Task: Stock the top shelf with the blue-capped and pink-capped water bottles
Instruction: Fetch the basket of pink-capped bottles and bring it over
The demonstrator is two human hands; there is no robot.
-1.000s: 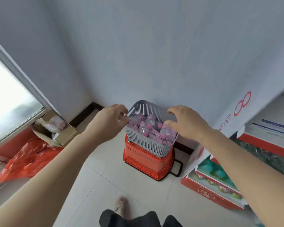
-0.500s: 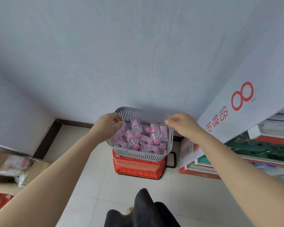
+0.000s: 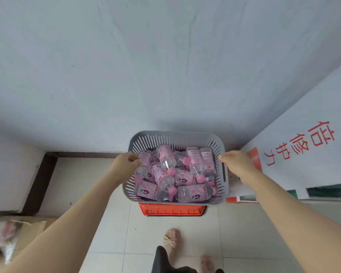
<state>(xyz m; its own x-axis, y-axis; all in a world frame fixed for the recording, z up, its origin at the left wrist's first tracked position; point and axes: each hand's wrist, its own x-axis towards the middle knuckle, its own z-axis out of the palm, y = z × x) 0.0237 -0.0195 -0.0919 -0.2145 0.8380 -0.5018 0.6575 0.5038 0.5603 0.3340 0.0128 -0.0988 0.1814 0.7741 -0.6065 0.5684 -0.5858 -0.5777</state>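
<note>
Grey basket is packed with pink-capped bottles, sitting over a red crate on the floor. Bottles all lie on their sides, long axes every which way, most caps aimed at the near side. Left hand and right hand each have their grip curled on a side rim.

Soft even daylight; wide-angle bending; slight blur

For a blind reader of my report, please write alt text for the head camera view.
Seen from above, a person's left hand and right hand grip the two sides of a grey basket full of pink-capped water bottles, over a red crate on a tiled floor.
</note>
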